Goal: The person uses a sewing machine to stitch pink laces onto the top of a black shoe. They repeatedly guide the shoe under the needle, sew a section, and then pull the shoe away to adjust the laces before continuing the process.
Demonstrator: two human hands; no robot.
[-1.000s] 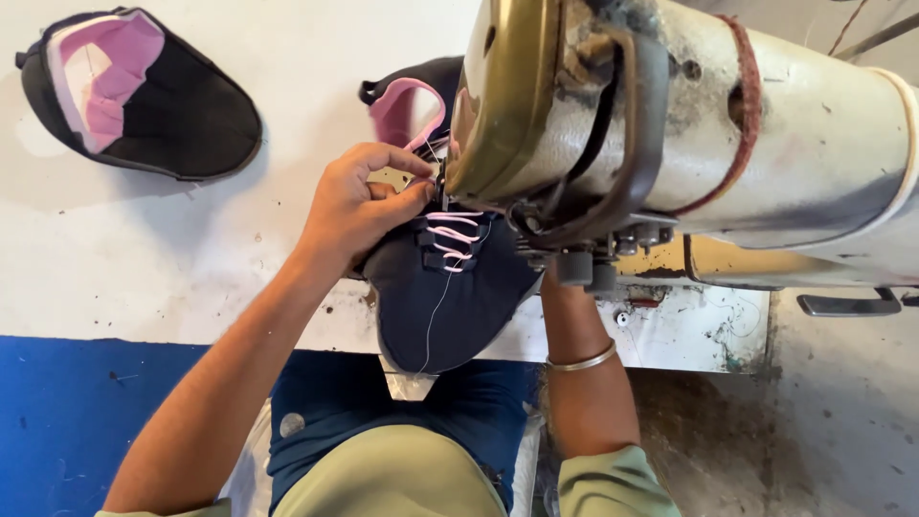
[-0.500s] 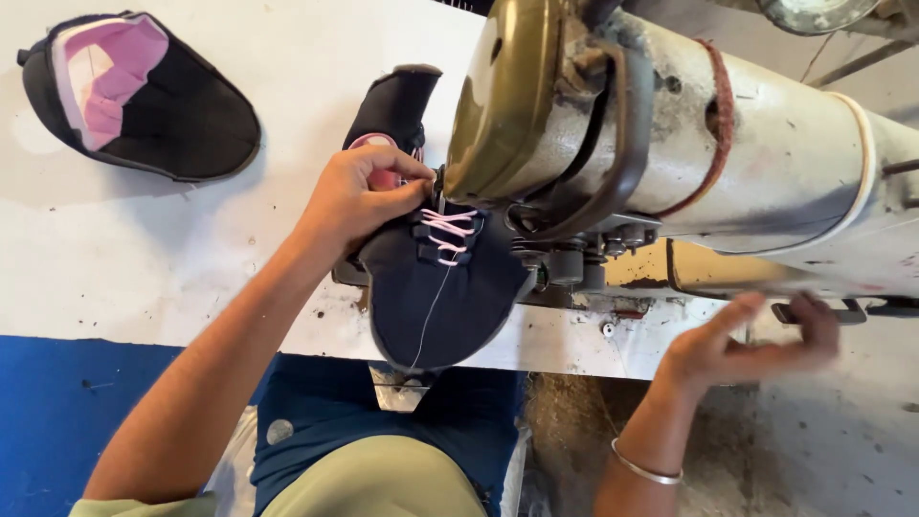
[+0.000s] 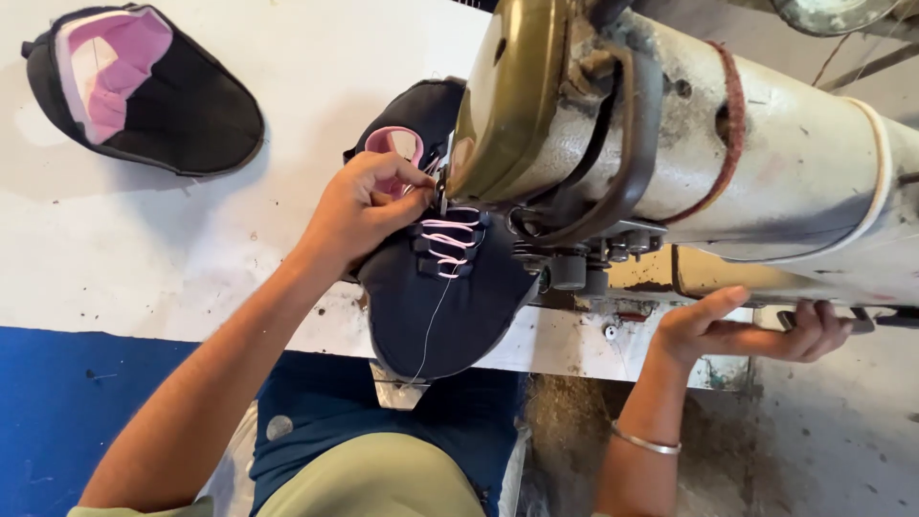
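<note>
Navy shoe upper (image 3: 445, 287) pinched by left hand (image 3: 369, 206) fingers; right hand (image 3: 751, 330) fingers apart, under the sewing machine (image 3: 689, 144).

- Your shoe top (image 3: 450, 297) is dark blue, with pink laces (image 3: 448, 241) and a pink inside.
- The other shoe top (image 3: 144, 91) is black and pink.
- The bench (image 3: 287, 105) is white with a blue front.
- The sewing machine (image 3: 766, 163) is dirty white and gold.

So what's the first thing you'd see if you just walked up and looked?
The big cream sewing machine across the top right grabs the eye first. Under its brass-coloured head, the left hand presses a dark blue shoe upper with pink laces. The right hand reaches under the machine's body, and a second shoe upper with pink lining lies at the top left of the white table.
</note>
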